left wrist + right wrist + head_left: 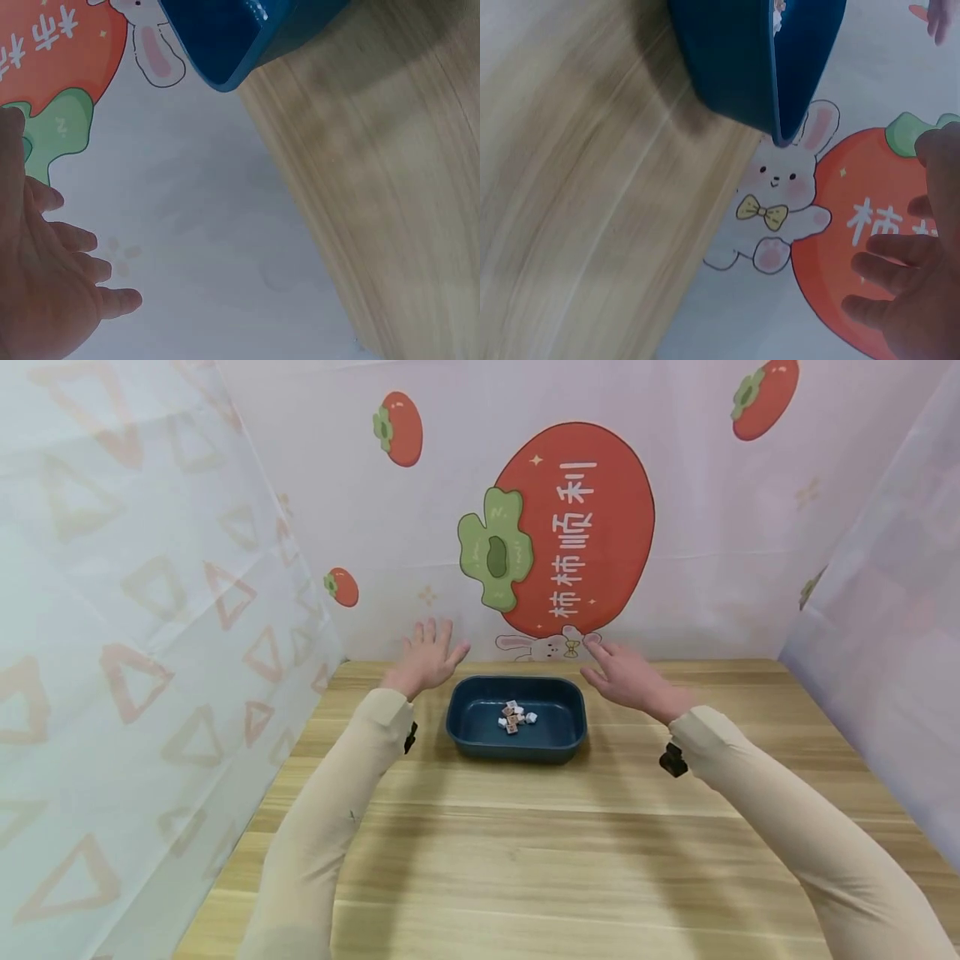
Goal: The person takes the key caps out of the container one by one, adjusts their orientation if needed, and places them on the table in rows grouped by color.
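From here, the left grip (426, 660) and right grip (628, 677) hang open-fingered, holding nothing. Between them the tray (517, 752) sits on the bench (540, 860), its walls presumably keeping the small blocks (513, 719) together.

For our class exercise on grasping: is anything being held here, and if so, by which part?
Nothing is held: the left grip and right grip are open, apart from the blue tray.

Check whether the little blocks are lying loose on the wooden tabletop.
No, the head view shows the little blocks clustered inside the blue tray.
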A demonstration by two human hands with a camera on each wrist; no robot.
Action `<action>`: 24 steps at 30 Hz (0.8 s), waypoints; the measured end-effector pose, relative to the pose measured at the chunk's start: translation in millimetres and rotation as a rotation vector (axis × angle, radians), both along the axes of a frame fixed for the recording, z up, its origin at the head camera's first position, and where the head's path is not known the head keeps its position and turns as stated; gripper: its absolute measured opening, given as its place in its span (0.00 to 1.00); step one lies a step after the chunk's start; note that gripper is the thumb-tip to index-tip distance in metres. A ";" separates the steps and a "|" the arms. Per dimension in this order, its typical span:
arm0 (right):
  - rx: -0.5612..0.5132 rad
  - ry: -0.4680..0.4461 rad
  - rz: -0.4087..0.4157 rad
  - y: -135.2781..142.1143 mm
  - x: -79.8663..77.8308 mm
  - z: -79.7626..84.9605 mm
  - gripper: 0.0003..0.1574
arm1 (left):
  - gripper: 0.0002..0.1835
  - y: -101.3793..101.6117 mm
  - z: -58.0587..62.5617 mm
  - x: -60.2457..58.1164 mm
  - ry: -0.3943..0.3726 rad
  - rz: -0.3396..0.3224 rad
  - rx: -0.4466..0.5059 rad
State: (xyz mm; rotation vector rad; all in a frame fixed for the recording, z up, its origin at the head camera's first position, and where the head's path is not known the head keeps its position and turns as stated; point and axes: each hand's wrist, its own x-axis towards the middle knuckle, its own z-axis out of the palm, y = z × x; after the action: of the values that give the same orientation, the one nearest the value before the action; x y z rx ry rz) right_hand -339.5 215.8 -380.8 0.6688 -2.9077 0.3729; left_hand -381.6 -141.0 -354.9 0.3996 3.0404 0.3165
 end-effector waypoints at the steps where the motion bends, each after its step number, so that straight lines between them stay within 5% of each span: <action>1: -0.015 -0.005 0.000 -3.0 -0.2 -1.7 0.40 | 0.43 0.1 -2.2 0.6 0.001 -0.002 0.002; 24: -0.094 -0.046 0.047 -51.9 3.3 -38.3 0.38 | 0.43 13.8 -41.5 8.9 0.079 -0.129 -0.129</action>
State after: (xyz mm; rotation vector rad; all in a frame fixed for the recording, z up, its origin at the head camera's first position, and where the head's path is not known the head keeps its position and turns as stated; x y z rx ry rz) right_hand -336.2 163.8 -419.1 0.7243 -2.9004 0.5335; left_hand -372.7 -127.2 -396.3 0.6089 3.0693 0.0994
